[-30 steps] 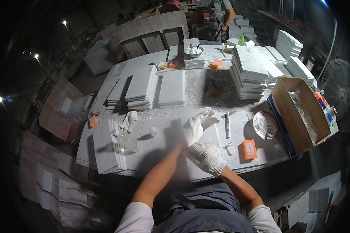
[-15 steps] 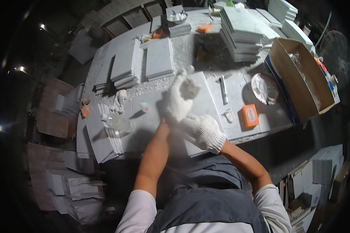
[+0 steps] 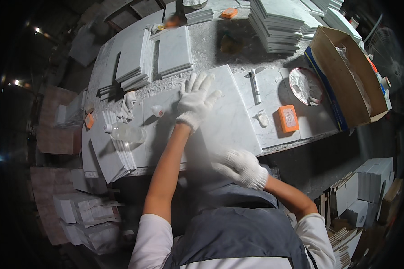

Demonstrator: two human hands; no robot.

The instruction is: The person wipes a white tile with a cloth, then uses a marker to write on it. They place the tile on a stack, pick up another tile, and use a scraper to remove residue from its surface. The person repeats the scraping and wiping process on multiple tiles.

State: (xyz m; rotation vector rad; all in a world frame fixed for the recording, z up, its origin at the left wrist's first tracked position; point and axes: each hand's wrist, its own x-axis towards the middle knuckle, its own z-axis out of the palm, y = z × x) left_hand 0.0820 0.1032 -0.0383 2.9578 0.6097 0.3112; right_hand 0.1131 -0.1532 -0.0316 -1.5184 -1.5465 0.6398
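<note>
A white knit glove covers my left hand, which lies with fingers spread on the far left part of a pale marble-look tile. My right hand, gloved the same way, is at the near edge of that tile. Its fingers point left and are smeared by motion, so whether they hold anything does not show. To the left of my left hand stands a small white cap-like piece. Farther left, a clear bottle with a white cap lies on its side across some stacked tiles.
Right of the tile are a marker, a crumpled white piece, an orange block, a round dish and an open cardboard box. Tile stacks stand behind, a taller stack at back right. Pale debris litters the table.
My hands, close together over the tile before, are now apart. The left has flattened onto the tile with fingers spread; the right has moved slightly nearer to me. The view has shifted a little.
</note>
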